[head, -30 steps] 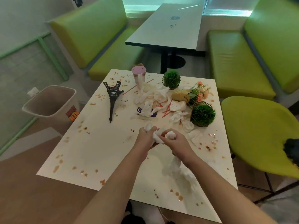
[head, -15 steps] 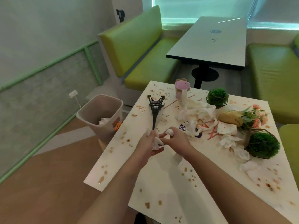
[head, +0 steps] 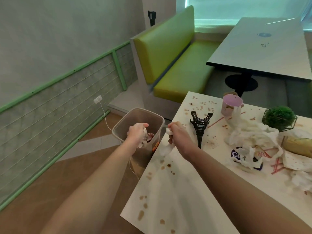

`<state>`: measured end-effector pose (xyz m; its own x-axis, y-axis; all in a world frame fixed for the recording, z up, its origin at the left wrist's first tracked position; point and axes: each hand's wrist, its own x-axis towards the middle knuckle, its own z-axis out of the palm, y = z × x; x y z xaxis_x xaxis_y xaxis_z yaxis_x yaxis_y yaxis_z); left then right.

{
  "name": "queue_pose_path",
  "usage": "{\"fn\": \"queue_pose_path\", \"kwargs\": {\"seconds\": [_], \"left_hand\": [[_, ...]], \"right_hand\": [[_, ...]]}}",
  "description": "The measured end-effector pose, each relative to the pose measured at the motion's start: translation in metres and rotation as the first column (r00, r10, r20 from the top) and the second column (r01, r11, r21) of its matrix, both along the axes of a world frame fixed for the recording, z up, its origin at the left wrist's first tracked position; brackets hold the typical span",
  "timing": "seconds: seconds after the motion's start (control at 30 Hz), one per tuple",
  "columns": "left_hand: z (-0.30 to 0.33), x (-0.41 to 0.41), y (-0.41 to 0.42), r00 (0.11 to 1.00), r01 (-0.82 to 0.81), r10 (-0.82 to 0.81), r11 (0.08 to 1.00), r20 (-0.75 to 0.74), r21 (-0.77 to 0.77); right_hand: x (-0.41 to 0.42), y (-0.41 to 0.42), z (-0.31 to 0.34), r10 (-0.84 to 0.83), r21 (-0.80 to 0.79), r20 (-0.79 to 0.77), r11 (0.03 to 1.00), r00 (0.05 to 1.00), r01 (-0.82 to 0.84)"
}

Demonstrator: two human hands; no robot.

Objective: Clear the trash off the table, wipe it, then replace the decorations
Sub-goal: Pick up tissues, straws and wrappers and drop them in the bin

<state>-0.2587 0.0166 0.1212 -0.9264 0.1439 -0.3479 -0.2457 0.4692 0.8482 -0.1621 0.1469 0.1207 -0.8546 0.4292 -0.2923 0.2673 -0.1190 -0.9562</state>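
Both hands have moved off the surface [head: 177, 191] toward the bin [head: 135, 115]: left hand [head: 135, 130] over it clutching tissue [head: 144, 132], right hand [head: 179, 137] beside it gripping tissue wad [head: 166, 148].

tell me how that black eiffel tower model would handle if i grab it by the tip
The tower lies flat, so it can't tip now. It looks rigid, and its open lattice suggests it's light. Its splayed legs probably keep it from rolling, though the thin tip may be fragile.
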Motion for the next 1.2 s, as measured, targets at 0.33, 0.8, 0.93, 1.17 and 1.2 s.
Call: {"fn": "queue_pose_path", "kwargs": {"seconds": [0.33,0.8,0.93,1.17,1.2], "left_hand": [[-0.025,-0.049,-0.015,0.934,0.207,-0.289,0.917,-0.209,-0.341],[-0.03,-0.065,-0.035,0.968,0.236,-0.228,0.969,-0.105,0.077],[-0.031,-0.079,-0.04,0.95,0.068,-0.098,0.992,-0.295,-0.109],[-0.048,-0.084,-0.046,0.926,0.189,-0.326,0.836,-0.19,-0.515],[-0.048,-0.083,-0.046,0.913,0.227,-0.376,0.79,-0.157,-0.569]], "right_hand": [[-0.071,-0.007,-0.008,-0.122,-0.084,-0.013,0.989,0.992,0.121],[-0.115,-0.02,-0.026,-0.073,0.167,-0.089,0.982,0.993,0.087],[-0.127,-0.024,-0.045,0.082,0.592,-0.081,0.806,0.993,-0.019],[-0.128,-0.028,-0.065,0.386,0.874,0.252,0.303,0.888,-0.38],[-0.127,-0.029,-0.063,0.397,0.861,0.364,0.202,0.843,-0.467]]}}
